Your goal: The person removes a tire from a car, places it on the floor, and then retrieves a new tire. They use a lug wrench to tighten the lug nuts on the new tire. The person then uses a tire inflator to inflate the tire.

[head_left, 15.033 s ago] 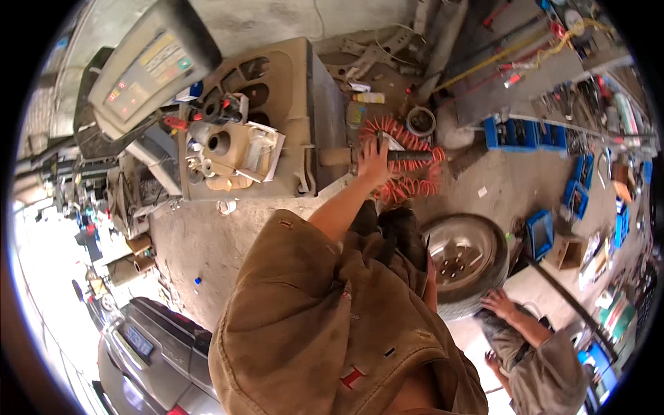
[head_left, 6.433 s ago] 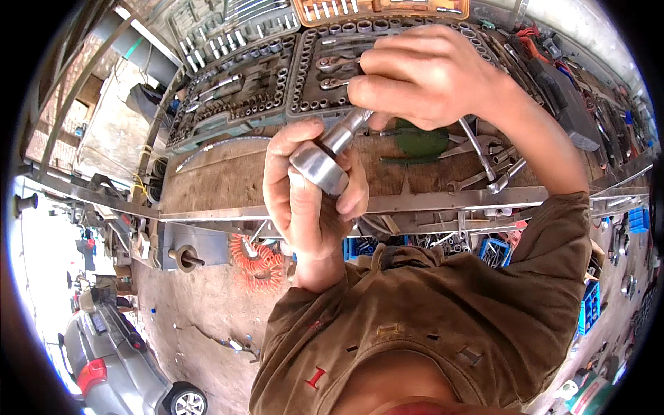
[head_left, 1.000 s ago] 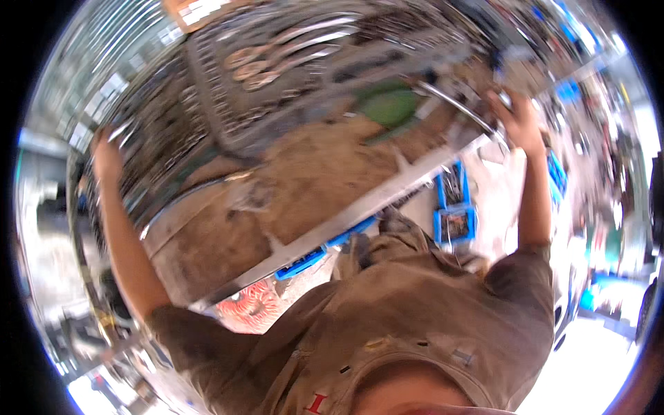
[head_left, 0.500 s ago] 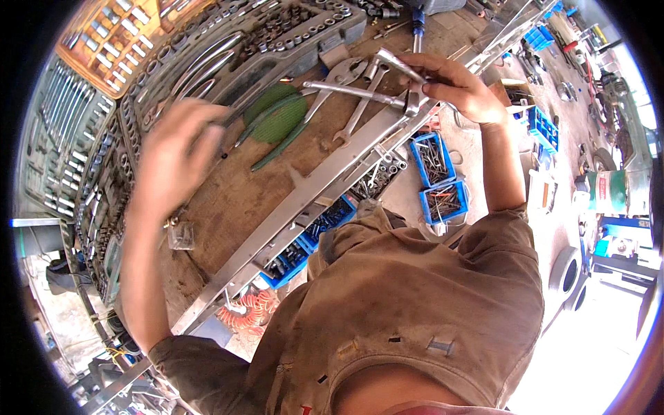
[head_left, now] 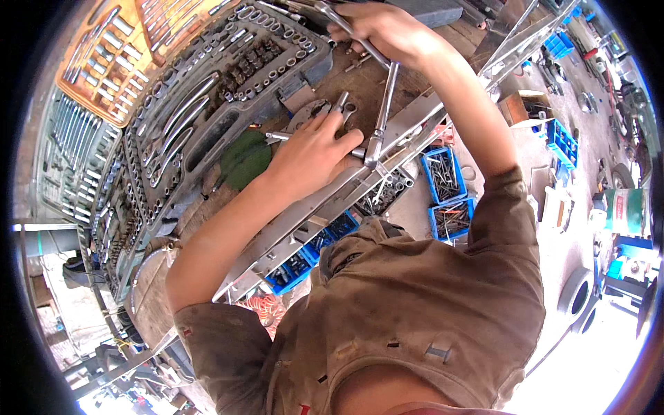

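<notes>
My right hand (head_left: 380, 31) is stretched out at the far top, its fingers closed about a long chrome wrench (head_left: 370, 52). The near end of that wrench meets an upright L-shaped socket wrench (head_left: 382, 114), whose socket head is at the bench edge. My left hand (head_left: 308, 149) is over the bench edge, fingers curled down on a chrome L-shaped wrench, whose rod end (head_left: 278, 136) sticks out on the left; the hand covers its middle. A socket end (head_left: 342, 99) shows past my left fingers. Beside this hand is a green round pad (head_left: 245, 162), partly covered by my forearm.
An open grey socket case (head_left: 214, 128) lies along the back of the bench, with an orange tool tray (head_left: 114, 66) at far left. Below the metal bench edge are blue bins (head_left: 290, 273) of sockets. Blue trays (head_left: 443, 173) of tools stand on the floor at right.
My left hand has moved right and come down on the wrenches at the bench edge. My right hand has moved farther away and left with a wrench. The view has shifted a little.
</notes>
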Motion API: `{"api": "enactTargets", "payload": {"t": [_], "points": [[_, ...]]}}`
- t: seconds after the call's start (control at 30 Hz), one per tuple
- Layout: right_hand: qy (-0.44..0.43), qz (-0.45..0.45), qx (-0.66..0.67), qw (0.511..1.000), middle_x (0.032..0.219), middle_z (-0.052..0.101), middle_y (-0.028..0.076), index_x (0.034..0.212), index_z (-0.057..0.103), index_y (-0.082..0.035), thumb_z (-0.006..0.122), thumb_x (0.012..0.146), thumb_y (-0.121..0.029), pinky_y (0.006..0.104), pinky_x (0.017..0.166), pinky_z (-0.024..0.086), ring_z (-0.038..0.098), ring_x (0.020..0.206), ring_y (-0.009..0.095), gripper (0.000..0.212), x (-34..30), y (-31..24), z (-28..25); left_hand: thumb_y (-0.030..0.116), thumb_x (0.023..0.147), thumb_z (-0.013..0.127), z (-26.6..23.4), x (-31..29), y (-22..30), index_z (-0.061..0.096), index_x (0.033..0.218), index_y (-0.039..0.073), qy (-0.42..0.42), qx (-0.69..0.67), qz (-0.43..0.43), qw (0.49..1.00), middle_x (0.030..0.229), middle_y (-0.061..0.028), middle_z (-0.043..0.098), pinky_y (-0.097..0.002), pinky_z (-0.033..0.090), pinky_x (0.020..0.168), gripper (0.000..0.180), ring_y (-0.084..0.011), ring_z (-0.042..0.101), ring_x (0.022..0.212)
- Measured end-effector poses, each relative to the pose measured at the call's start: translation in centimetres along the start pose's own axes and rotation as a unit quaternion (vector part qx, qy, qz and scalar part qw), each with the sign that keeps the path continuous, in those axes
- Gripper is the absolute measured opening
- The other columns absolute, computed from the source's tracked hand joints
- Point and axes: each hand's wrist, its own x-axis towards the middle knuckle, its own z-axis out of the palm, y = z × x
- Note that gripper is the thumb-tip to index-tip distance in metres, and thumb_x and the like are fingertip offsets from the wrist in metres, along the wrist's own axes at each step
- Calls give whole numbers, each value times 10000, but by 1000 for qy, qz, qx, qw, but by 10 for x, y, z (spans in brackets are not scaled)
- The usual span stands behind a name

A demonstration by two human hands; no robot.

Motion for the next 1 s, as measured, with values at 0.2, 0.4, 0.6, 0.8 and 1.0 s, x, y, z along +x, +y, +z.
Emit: {"api": "enactTargets", "payload": {"t": [0.2, 0.4, 0.6, 0.8, 1.0], "points": [[19, 158, -22, 987, 775, 584, 33, 1008, 664, -70, 489, 1023, -354, 404, 569, 413, 498, 625, 193, 334, 132, 16, 2, 236, 774, 785, -5, 6, 2, 621, 981, 107, 3, 17, 13, 1000, 1019, -99, 539, -429, 526, 804, 294, -304, 624, 1016], [-84, -179, -312, 929, 1215, 676, 150, 1310, 617, 12, 495, 1044, -378, 398, 896, 513, 644, 1120, 259, 487, 44, -39, -11, 226, 734, 809, -7, 8, -1, 602, 925, 97, 85, -22, 15, 996, 968, -77, 559, -395, 530, 715, 310, -275, 656, 848], [-160, -350, -316, 868, 1090, 660, 206, 1258, 568, 1, 635, 942, -493, 480, 915, 482, 636, 1030, 392, 590, -81, -19, -3, 189, 819, 793, -21, 35, -3, 614, 915, 19, 219, -183, -23, 958, 862, -130, 602, -377, 510, 602, 265, -330, 624, 699], [-238, -329, -208, 890, 954, 652, 186, 1073, 588, 8, 675, 935, -428, 463, 759, 480, 622, 884, 415, 465, -58, -18, -14, 173, 841, 763, -40, 49, 3, 597, 909, -9, 245, -129, 33, 960, 815, -141, 592, -369, 497, 604, 255, -307, 607, 687], [-284, -371, -65, 882, 888, 663, 195, 1077, 610, 19, 615, 1002, -290, 425, 733, 486, 645, 837, 379, 318, -41, -45, -3, 198, 856, 743, -76, 42, 7, 607, 870, -11, 256, -75, 10, 964, 797, -126, 602, -337, 479, 590, 249, -264, 602, 676]]}}
